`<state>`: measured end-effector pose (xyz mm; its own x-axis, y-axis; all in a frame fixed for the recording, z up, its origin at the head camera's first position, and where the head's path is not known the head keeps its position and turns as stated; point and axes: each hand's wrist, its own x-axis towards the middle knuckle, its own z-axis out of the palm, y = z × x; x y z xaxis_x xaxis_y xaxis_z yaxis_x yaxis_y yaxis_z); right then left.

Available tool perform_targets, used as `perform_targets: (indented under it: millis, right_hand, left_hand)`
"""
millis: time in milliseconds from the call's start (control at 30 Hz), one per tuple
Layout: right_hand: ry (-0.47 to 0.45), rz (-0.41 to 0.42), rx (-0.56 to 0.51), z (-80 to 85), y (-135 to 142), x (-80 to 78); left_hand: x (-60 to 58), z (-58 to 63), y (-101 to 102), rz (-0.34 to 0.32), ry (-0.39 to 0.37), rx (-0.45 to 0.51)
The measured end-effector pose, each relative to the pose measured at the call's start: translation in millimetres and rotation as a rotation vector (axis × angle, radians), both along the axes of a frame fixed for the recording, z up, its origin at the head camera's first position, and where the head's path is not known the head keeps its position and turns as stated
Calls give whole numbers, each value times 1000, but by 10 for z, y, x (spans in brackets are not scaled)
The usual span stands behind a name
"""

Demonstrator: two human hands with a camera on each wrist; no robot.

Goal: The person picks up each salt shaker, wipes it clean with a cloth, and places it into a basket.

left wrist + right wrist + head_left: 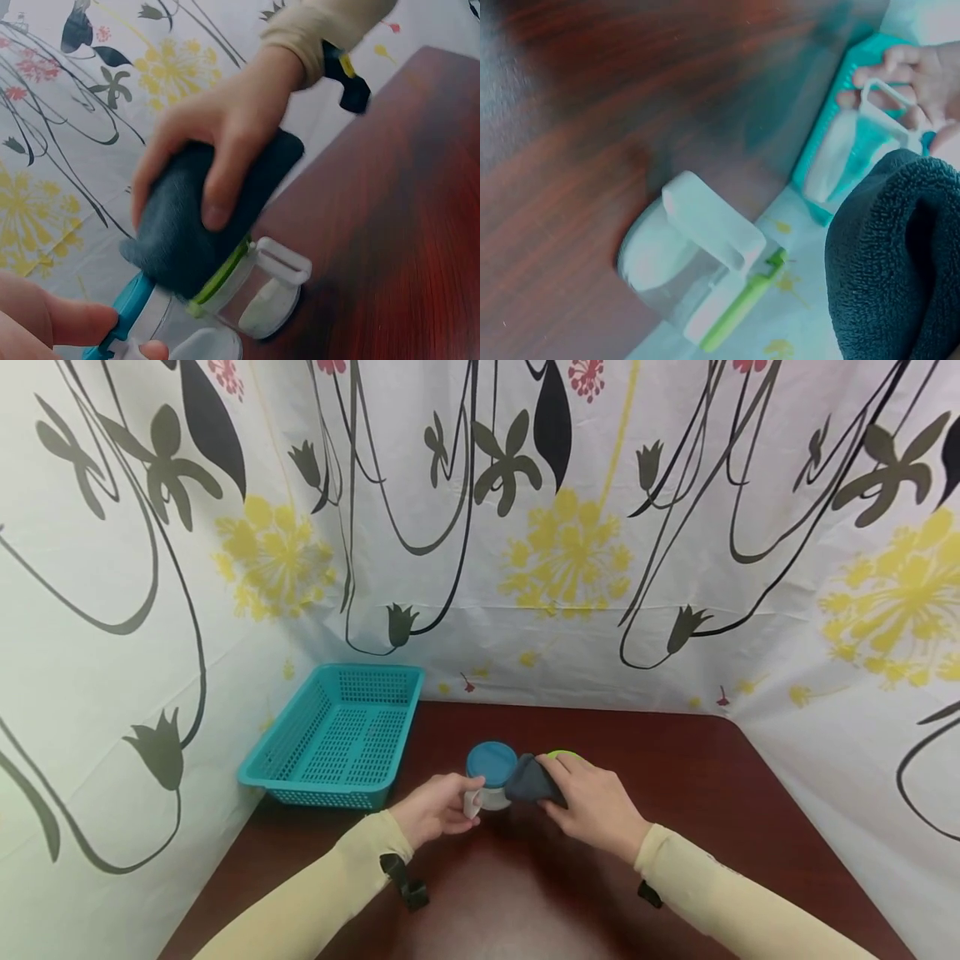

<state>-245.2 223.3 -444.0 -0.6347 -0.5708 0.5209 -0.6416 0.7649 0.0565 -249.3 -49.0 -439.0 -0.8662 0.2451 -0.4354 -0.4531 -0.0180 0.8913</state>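
My left hand (438,808) holds a clear jar with a blue lid (492,764) by its white handle (472,802). In the left wrist view its thumb lies at the lid's edge. A folded dark blue-grey cloth (531,781) is gripped in my right hand (600,797), beside that lid. From the left wrist, the cloth (195,217) overlaps the lids of both jars. A second clear jar with a green lid (742,311) and a white handle stands on the table, largely hidden by the right hand in the head view. Both jars show something white at the bottom.
A teal plastic basket (255,772) with perforated sides stands at the left of the dark red-brown table (637,735). Patterned white curtains (480,668) hang behind the table and along both sides. Dark straps (405,883) hang at the wrists.
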Motion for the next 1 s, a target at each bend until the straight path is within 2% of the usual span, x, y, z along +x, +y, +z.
perform_targets:
  millis: [167,367,700,833,1000]
  right_hand:
    - [-5,30,4,80,16,-25]
    - [-18,53,30,98,29,-43]
    - [-22,60,62,128,8,-50]
    - [-52,54,77,87,-9,-47]
    - [-111,35,120,-69,24,-53]
  left_hand:
    - [-14,-25,-43,-17,52,-22]
    - [-21,-27,-71,-50,97,-35]
    - [7,32,-134,-108,140,-85]
    - [0,67,-157,-122,154,-85]
    - [-13,104,-176,-153,196,-77]
